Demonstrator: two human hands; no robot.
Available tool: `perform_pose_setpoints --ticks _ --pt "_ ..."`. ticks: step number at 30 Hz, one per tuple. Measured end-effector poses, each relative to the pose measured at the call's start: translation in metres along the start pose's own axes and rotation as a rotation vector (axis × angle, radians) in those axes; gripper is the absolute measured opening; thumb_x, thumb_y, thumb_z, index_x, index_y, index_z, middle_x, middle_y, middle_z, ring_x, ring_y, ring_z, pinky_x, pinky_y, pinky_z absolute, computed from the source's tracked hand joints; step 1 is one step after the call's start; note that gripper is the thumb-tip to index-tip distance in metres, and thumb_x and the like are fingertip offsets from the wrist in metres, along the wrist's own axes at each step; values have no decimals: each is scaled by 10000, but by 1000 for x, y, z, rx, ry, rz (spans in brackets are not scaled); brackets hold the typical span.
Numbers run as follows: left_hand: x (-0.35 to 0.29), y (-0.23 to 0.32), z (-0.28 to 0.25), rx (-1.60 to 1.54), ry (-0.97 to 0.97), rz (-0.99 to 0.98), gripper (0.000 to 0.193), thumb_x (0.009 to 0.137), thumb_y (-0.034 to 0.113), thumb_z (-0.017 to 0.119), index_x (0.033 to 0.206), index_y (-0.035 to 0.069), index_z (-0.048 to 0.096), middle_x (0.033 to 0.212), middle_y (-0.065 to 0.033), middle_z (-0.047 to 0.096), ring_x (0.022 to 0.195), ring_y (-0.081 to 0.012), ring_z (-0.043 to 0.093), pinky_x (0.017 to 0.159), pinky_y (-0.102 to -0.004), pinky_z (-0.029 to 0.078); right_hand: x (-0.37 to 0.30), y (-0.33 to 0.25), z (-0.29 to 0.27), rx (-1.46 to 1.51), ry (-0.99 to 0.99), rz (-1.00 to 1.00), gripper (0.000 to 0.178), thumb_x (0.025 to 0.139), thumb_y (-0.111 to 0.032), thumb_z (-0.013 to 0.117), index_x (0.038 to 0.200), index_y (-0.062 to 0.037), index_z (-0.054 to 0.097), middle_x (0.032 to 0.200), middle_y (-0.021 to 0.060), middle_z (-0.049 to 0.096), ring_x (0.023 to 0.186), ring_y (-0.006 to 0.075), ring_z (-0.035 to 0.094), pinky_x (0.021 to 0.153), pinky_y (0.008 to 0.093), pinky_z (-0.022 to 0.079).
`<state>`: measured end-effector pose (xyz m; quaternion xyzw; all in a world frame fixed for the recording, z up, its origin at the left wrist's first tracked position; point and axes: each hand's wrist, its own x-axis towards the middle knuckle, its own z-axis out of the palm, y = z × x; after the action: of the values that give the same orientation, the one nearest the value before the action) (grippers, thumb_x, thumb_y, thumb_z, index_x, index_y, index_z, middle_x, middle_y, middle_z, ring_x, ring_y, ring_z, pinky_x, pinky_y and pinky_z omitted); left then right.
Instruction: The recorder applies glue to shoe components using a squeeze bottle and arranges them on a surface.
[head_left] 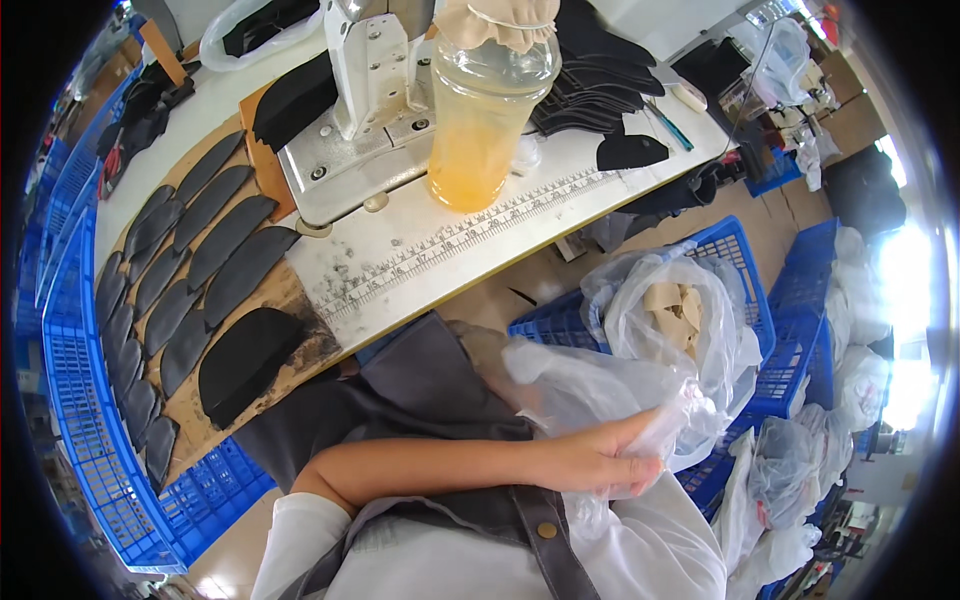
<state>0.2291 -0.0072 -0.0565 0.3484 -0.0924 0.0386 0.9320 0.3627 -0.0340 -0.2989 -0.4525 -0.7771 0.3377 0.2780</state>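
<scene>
My left arm reaches across my body to the right. At its end my left hand (610,458) is closed on a clear plastic bag (625,385), bunched between thumb and fingers. Loose film hangs below the hand and spreads toward the table edge. Just beyond it, a clear bag (618,300) with tan pieces (675,312) inside sits in a blue plastic crate (735,262). My right sleeve shows at the lower right, but I cannot see the right hand. A dark grey apron (410,385) covers my lap.
On the white table (400,290), printed with a ruler scale, stands a sewing machine (370,90). A jar of yellowish liquid (480,130) is beside it. Dark curved pieces (225,240) lie in rows on the left, with a black piece (250,362) near the edge. Bags and blue crates crowd the right.
</scene>
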Motion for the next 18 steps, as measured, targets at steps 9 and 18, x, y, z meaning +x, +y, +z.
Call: perform_pose_setpoints --ticks 9,18 --pt "6 -8 4 122 -22 -158 638 928 222 473 1403 26 94 945 -23 429 837 -82 402 756 -235 390 -4 1 -13 64 26 73 336 691 -165 667 1006 -67 604 940 103 617 830 236 594 795 372 466" --pt "-9 -7 -8 800 164 112 409 878 218 543 1219 31 416 1055 -91 476 938 -192 483 835 -306 391 0 3 -17 150 33 133 339 685 -164 670 1003 -65 605 940 102 616 828 235 592 797 369 465"
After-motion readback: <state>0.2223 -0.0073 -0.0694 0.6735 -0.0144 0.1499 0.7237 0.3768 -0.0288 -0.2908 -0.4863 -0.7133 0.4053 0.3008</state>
